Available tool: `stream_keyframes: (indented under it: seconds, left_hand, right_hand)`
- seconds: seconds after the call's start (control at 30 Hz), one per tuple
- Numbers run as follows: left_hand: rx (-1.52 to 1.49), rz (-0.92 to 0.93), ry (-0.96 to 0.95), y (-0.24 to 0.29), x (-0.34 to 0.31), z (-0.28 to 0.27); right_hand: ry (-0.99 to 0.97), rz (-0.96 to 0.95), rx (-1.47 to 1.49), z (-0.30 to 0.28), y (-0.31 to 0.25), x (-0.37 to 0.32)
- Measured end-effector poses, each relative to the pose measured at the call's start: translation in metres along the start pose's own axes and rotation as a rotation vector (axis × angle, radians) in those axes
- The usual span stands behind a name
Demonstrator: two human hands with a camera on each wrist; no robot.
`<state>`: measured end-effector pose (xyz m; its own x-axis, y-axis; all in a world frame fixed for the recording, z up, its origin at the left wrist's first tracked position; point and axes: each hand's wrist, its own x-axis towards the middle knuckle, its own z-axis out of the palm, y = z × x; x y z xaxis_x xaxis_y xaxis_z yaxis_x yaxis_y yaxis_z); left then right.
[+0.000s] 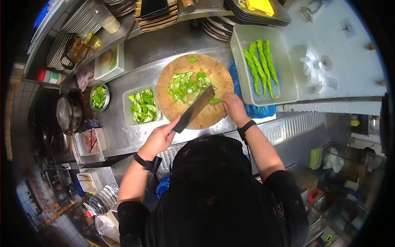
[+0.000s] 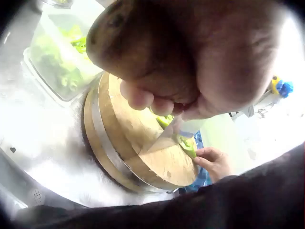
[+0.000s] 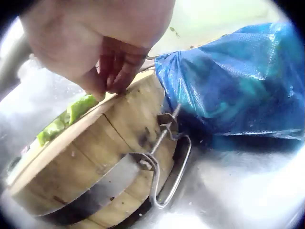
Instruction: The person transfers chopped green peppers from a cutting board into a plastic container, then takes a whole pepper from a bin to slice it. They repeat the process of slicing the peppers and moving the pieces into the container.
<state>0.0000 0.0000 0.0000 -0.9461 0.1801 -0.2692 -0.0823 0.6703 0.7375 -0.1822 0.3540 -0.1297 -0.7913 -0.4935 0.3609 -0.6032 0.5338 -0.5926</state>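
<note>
On a round wooden board lie cut green pepper pieces. The left hand grips the handle of a cleaver, whose blade reaches across the board. At the board's right edge the right hand pinches the end of a pepper piece beside the blade tip. The left wrist view shows that pepper piece between the blade and the fingertips of the right hand. Curled fingers of the right hand hide its grip in the right wrist view.
Left of the board stands a container of cut peppers, with a metal bowl of greens beyond it. A bin with several whole peppers stands at the right, above a blue bag. Stacked plates line the back shelf.
</note>
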Motion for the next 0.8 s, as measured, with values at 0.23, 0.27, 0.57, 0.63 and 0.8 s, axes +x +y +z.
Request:
stream_keyframes:
  seconds: [0.23,0.27,0.57,0.63,0.8]
  left_hand:
    - [-0.073,0.019,-0.034,-0.003,0.01,0.002]
    - [-0.068,0.011,-0.04,-0.005,0.012,0.002]
    - [0.042,-0.099,-0.073,-0.004,0.04,0.036]
    - [0.023,-0.014,0.062,-0.01,0.029,0.045]
    - [-0.016,-0.018,0.317,-0.003,0.004,0.051]
  right_hand:
    - [-0.018,-0.033,-0.034,-0.009,0.006,-0.004]
    - [-0.019,-0.037,-0.032,-0.009,0.006,-0.004]
    - [0.001,-0.142,-0.087,0.008,0.006,-0.006]
    - [-0.009,-0.108,-0.091,0.013,0.002,-0.005]
    - [-0.057,-0.021,0.028,0.033,-0.026,0.004]
